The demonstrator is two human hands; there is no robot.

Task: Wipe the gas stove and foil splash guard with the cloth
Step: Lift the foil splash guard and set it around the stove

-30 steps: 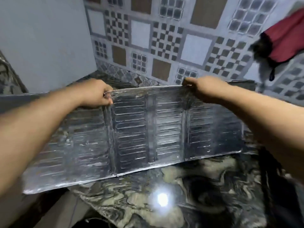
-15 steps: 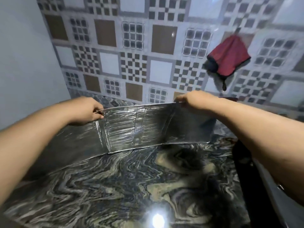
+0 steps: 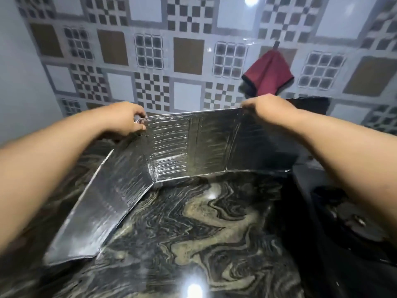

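**Foil guard held upright on marbled counter**

Item 1. Countertop (image 3: 193,233): dark stone with swirling pale veins, nearest us; a bright lamp reflection sits on it at the bottom edge.

Item 2. Dark object (image 3: 343,211): black, at the right below our right forearm; we cannot tell what it is.

Item 3. Foil splash guard (image 3: 193,147): silver, ribbed, folded in panels. It stands on its lower edge on the countertop, the middle panels facing us and the left wing angled forward towards us. Its top edge runs between our two sets of fingers.

Item 4. Left hand (image 3: 126,119): fingers and thumb curled, pinching the guard's top edge at the fold where the left wing begins. The wing falls away below and outside those fingers.

Item 5. Right hand (image 3: 268,108): fingers curled over the top edge near the right-hand fold, gripping it. The guard's right end carries on past the fingers, behind the forearm, in shadow.

Item 6. Red cloth (image 3: 268,76): hangs from a hook on the wall, just above and beyond the right fingers, not touching them.

Item 7. Tiled wall (image 3: 187,52): patterned in brown, white and checkered squares, farthest back, behind the guard.
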